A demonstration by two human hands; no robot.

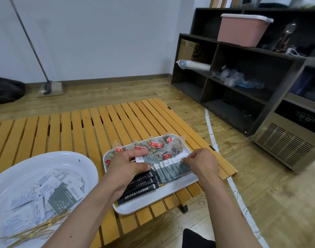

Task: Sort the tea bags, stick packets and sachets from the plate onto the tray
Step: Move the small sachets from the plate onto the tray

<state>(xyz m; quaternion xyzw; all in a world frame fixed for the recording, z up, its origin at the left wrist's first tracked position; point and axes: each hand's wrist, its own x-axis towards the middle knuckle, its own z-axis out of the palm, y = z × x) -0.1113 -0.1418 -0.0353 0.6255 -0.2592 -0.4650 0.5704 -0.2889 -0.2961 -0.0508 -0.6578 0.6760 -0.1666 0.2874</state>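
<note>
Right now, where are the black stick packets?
In the head view, the black sticks lie on the near-left part of the white tray, partly under the left hand, beside the row of grey-green sachets.

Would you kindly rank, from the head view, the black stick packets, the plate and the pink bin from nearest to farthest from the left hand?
1. Black stick packets: on the tray, just under the left hand.
2. Plate: to its left.
3. Pink bin: on the far shelf.

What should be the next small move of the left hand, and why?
Probably lay the grey-green sachet that the left hand pinches beside the row of same sachets on the tray, where the right hand touches the row's end.
</note>
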